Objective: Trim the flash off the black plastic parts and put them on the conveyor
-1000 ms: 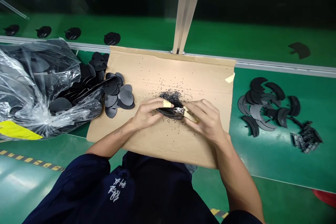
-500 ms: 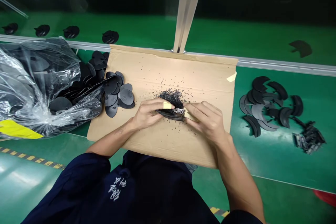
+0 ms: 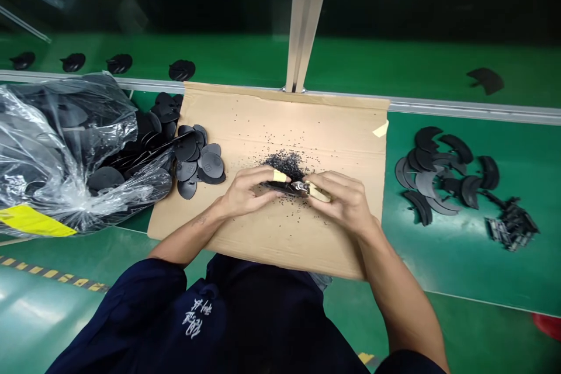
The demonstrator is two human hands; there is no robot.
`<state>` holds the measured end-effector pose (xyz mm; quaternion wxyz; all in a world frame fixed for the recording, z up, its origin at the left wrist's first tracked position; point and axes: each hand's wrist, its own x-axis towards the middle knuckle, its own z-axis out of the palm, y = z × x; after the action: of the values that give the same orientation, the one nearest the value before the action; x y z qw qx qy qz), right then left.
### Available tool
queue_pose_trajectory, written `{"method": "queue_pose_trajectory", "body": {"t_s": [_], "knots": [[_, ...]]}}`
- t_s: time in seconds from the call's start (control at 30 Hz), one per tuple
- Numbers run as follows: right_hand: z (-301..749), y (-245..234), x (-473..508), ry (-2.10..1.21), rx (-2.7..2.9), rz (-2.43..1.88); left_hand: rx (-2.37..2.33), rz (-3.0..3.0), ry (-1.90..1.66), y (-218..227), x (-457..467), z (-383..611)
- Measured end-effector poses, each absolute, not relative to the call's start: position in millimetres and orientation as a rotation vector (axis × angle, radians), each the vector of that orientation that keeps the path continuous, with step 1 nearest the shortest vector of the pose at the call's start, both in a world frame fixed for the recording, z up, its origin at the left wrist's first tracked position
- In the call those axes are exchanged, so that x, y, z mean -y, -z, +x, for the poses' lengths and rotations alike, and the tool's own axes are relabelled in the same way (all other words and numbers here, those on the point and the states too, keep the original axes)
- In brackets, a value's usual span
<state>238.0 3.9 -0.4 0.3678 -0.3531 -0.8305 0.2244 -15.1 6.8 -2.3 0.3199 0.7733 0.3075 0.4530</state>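
Black part pinched in left hand, cutter clamped by fingers of right hand.

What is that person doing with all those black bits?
A person's left hand holds a black plastic piece over a cardboard sheet while the right hand presses a small metal-tipped tool against it. Black crumbs lie piled just beyond. Round black pieces spill from a plastic bag on the left; curved pieces lie on the right.

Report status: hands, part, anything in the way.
Left hand shut on black part. Right hand shut on small metal tool, tip at the part. Both over cardboard, beside black shavings. Loose discs apart, to the left.
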Motion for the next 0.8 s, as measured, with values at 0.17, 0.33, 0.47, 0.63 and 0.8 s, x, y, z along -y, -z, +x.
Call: {"method": "queue_pose_trajectory", "body": {"t_s": [0.17, 0.33, 0.47, 0.63, 0.8], "knots": [[239.6, 6.3, -7.9, -0.267, 2.265, -0.986, -0.795, 2.14, -1.185, -0.2, -8.1, -16.1], [237.4, 2.6, -8.8, -0.181, 2.27, -1.076, -0.92, 2.301, -1.139, 0.2, -14.4, -18.7], [232.0, -4.6, -8.0, -0.417, 1.994, -1.103, -1.074, 2.261, -1.03, -10.8, -18.9, -18.0], [223.5, -2.7, -4.2, -0.475, 1.795, -1.044, -0.858, 2.331, -0.71, -29.2, -24.2, 0.1], [225.1, -0.3, -4.7, -0.27, 1.725, -1.08, -0.845, 2.416, -0.553, -50.4, -74.9, -16.7]]}}
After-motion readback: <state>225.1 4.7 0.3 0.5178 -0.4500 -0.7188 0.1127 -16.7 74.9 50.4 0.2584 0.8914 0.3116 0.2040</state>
